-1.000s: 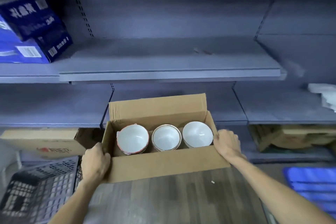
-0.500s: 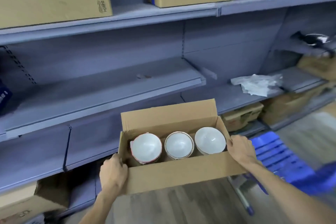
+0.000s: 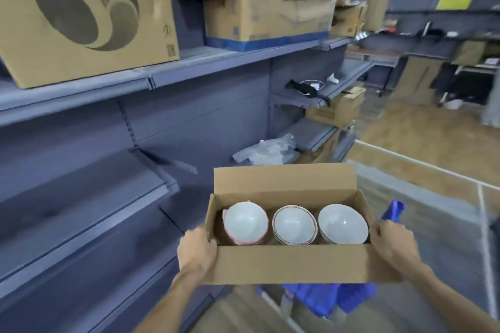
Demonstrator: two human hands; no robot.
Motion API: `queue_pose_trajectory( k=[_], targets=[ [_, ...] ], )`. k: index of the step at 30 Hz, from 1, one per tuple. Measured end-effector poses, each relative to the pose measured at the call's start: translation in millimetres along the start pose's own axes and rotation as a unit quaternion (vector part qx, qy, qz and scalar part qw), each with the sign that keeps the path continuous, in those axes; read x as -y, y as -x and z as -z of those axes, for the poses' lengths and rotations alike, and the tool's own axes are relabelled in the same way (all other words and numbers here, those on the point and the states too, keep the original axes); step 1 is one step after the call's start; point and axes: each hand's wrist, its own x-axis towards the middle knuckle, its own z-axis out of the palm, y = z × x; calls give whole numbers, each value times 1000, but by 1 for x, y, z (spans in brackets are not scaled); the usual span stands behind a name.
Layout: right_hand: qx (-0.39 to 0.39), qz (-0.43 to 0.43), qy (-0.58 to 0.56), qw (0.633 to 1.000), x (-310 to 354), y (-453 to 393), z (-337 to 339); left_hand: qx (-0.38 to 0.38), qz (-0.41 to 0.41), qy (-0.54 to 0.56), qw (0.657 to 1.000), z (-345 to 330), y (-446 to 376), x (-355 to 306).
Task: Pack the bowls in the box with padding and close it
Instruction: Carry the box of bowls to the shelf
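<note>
We see an open cardboard box (image 3: 295, 265) carried in the air beside grey shelving (image 3: 81, 197), the left hand (image 3: 196, 250) grasping its left end and the right hand (image 3: 392, 243) grasping its right end. Three white bowls (image 3: 293, 224) sit upright in a row inside, and the far flap (image 3: 284, 180) stands raised. Crumpled plastic wrap (image 3: 266, 150) lies on a shelf beyond.

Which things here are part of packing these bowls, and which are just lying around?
Job:
cardboard box, held by left hand and right hand
three bowls
crumpled wrapping, possibly padding

Lying about:
stacked cartons
big printed carton
blue crate
</note>
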Motion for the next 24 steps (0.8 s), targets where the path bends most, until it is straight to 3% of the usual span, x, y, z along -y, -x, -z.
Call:
queue_pose_trajectory(
  k=[6,13,24],
  targets=[
    [-11,-49,-15,999,-10,-82,22,1,-37,-10,999,-27,-88,-78],
    [-9,-33,-16,999,27,-173,14,-5,-23,-14,1000,-47,-184,-110],
    [15,33,5,999,147,-319,-32,-42,122,66,989,-79,-330,-105]
  ],
)
